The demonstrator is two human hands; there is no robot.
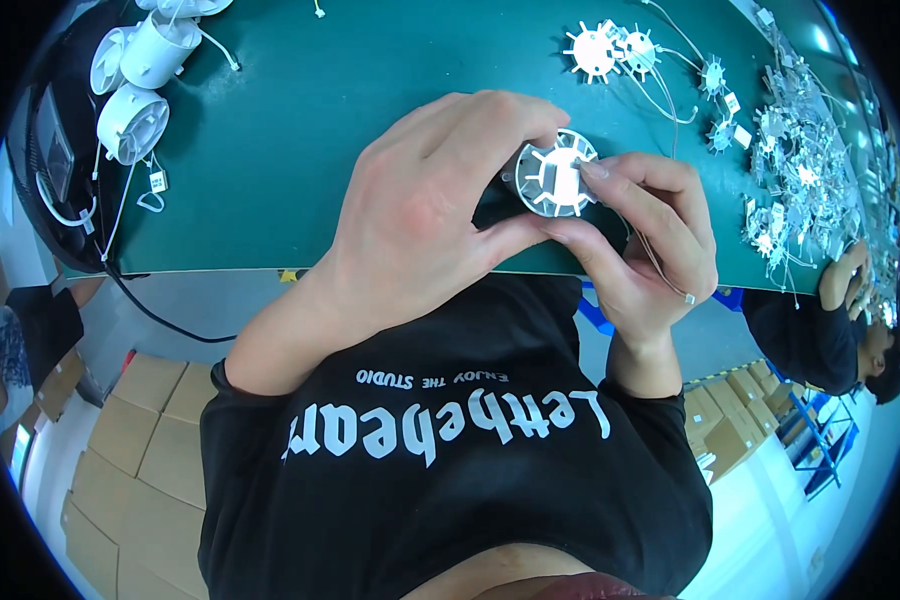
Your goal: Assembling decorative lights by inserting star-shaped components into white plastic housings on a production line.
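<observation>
My left hand (425, 195) is closed round a small round housing (522, 180), tilted so that its end faces up. Inside that end sits a shiny spoked disc (560, 178), its short arms spreading to the housing's rim. The fingertips of my right hand (660, 225) pinch at the disc's right edge, with the thumb below. A thin wire (650, 255) with a small white connector hangs across my right palm and fingers. My left fingers and palm hide much of the housing's side.
White cylindrical housings (133, 122) with wires stand at the far left of the green table (300, 120). Several wired spoked discs (594, 52) lie at the back right, beside a large heap of them (810, 165). Another person (810, 335) sits at the right. Cardboard boxes (140, 450) are stacked behind me.
</observation>
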